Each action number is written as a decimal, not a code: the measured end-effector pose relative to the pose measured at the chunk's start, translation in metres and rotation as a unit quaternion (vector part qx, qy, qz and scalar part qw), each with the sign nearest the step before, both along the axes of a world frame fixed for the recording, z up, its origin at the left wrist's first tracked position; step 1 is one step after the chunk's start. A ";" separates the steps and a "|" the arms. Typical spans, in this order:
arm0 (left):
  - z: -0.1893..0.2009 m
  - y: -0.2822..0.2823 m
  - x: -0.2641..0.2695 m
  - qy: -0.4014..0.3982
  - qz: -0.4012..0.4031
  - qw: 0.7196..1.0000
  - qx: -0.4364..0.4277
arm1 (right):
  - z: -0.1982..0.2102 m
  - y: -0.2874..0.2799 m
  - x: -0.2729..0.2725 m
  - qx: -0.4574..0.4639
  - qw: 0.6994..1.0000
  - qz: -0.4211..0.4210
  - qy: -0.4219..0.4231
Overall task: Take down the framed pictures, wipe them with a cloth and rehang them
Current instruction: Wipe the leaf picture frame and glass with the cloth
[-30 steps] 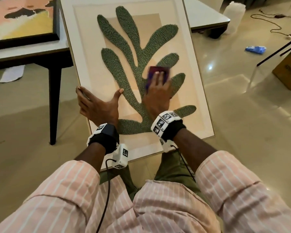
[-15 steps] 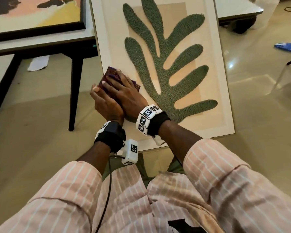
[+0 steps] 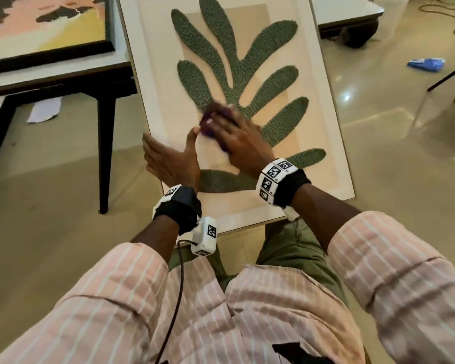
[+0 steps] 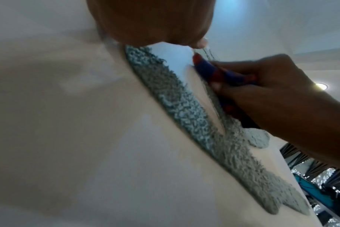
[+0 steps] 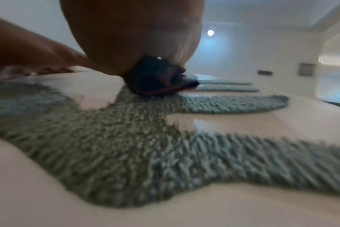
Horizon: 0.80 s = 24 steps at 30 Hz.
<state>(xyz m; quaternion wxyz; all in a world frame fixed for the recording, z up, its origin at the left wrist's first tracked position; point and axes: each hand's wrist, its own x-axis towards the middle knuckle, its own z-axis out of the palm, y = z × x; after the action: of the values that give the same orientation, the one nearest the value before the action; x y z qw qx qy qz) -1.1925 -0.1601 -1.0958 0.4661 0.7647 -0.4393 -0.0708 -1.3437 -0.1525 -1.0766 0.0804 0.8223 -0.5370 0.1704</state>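
Note:
A white-framed picture (image 3: 323,106) with a green tufted leaf (image 5: 136,138) leans tilted against the table, its lower edge at my lap. My left hand (image 3: 168,158) holds its left edge, thumb on the front and fingers over the side. My right hand (image 3: 237,137) lies flat, fingers spread, pressing a dark purple cloth (image 3: 208,119) onto the picture's face near the leaf's stem; it is blurred by motion. In the left wrist view the cloth (image 4: 210,72) is bunched under the right hand (image 4: 272,95). The right wrist view shows the cloth (image 5: 157,79) squeezed beneath the palm.
A second painting in a black frame (image 3: 50,27) lies on the pale table (image 3: 63,74), whose dark leg (image 3: 104,153) stands left of my hands. A paper scrap (image 3: 44,110) and a blue item (image 3: 426,64) lie on the glossy floor. Another low table (image 3: 347,11) is behind.
My right hand has swept the cloth from the picture's left edge, beside my left hand, rightward onto the leaf's stem. The left hand stays on the left edge.

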 end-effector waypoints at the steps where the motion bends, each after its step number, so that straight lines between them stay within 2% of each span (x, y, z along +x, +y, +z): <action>1: 0.000 0.002 0.000 -0.015 -0.004 1.000 0.011 | 0.001 0.001 -0.008 0.005 0.997 -0.061 -0.040; 2: 0.000 0.003 -0.003 -0.029 -0.003 0.999 0.021 | 0.002 0.003 -0.012 0.028 0.992 -0.111 -0.058; 3: 0.001 0.003 -0.004 -0.041 0.007 0.999 0.026 | 0.000 0.005 -0.013 0.041 0.990 -0.126 -0.053; 7: 0.003 0.004 -0.008 -0.071 0.022 0.996 0.046 | -0.009 0.008 -0.034 0.030 0.999 -0.019 0.023; 9: 0.003 0.004 -0.007 -0.075 0.017 0.995 0.057 | -0.010 0.001 -0.052 0.021 0.997 -0.078 -0.013; 11: 0.003 0.005 -0.006 -0.077 0.021 0.995 0.062 | -0.009 0.000 -0.055 0.022 0.976 -0.189 -0.104; 12: 0.003 0.005 -0.005 -0.079 0.021 0.995 0.065 | -0.008 0.001 -0.052 0.022 0.969 -0.214 -0.118; 14: 0.002 0.005 -0.005 -0.088 0.018 0.994 0.065 | -0.010 0.005 -0.054 0.026 0.979 -0.185 -0.085; 16: 0.001 0.007 -0.005 -0.090 0.022 0.994 0.061 | -0.010 0.007 -0.075 0.034 0.991 -0.120 -0.039; 17: 0.001 0.007 -0.006 -0.090 0.024 0.994 0.061 | -0.008 0.004 -0.089 0.030 0.992 -0.117 -0.037; 19: 0.001 0.008 -0.006 -0.087 0.025 0.994 0.065 | -0.006 -0.003 -0.111 0.014 0.980 -0.180 -0.081; 21: 0.003 0.008 -0.007 -0.082 0.028 0.994 0.068 | -0.004 -0.007 -0.124 0.013 0.956 -0.254 -0.145; 24: 0.003 0.009 -0.007 -0.076 0.025 0.995 0.065 | -0.007 -0.003 -0.130 0.006 0.937 -0.300 -0.178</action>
<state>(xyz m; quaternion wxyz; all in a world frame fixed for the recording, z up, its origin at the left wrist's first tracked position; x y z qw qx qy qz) -1.1996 -0.1513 -1.0923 0.3820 0.8072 -0.4491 -0.0291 -1.4738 -0.1552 -1.0837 0.0260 0.5796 -0.7654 0.2784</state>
